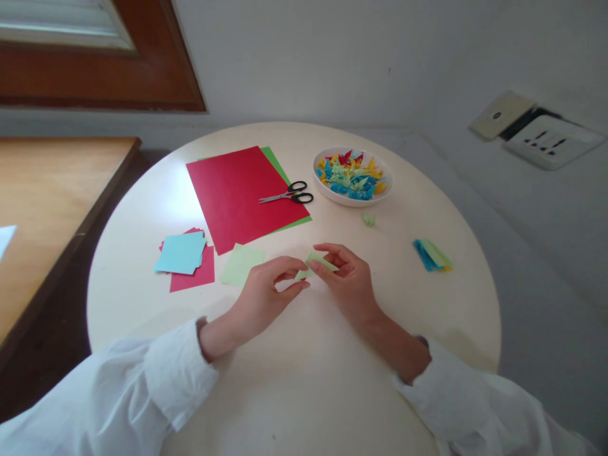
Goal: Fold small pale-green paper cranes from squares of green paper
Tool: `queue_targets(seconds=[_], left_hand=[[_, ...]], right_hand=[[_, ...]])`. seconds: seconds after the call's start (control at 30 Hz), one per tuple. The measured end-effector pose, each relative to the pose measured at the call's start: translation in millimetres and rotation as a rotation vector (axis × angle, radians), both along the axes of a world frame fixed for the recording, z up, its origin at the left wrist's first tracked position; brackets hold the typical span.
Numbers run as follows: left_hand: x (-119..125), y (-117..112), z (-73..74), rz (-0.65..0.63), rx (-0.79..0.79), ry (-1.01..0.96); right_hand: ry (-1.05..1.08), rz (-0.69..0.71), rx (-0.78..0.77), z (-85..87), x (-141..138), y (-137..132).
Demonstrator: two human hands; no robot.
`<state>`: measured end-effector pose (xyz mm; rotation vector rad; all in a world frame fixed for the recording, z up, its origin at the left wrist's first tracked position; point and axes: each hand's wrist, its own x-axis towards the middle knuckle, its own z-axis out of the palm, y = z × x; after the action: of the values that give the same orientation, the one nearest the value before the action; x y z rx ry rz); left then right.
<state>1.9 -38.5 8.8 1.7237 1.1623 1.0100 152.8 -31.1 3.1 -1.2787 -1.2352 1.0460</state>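
A small folded piece of light green origami paper is held up between my two hands above the white round table. My right hand pinches it, thumb on the near face and fingers behind. At its left corner are the bent fingers and thumb of my left hand, closed loosely around the edge. Just behind my left hand lies a flat light green paper square. A small folded light green paper piece rests on the table beyond my right hand.
Black-handled scissors lie partly on a large red sheet, with a green sheet beneath. Farther right stands a white bowl of colourful folded paper pieces. Blue squares overlap red ones at left. Folded strips lie at right.
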Motion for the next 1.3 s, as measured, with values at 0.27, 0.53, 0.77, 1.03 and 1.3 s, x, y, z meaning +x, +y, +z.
queue_targets(seconds=[0.27,0.53,0.77,1.03,1.3], left_hand=[[-0.8,1.1,-1.1,0.056,-0.011,-0.009],[-0.9,3.1,6.5,0.099,-0.140,-0.177],[-0.4,3.2,4.1,0.099,-0.137,-0.197],[-2.9,3.2,0.2,0.050,-0.005,-0.072],[-4.2,4.9,1.1,0.004,-0.045,-0.119]], right_hand=[[0.044,0.098,0.029,-1.3,2.7,-1.5],[0.053,0.161,0.023,-4.7,4.3,-4.4],[0.090,0.171,0.026,-4.8,2.3,-4.9],[0.096,0.206,0.069,-2.1,5.6,-2.1],[0.051,0.254,0.150,0.1,9.6,-0.7]])
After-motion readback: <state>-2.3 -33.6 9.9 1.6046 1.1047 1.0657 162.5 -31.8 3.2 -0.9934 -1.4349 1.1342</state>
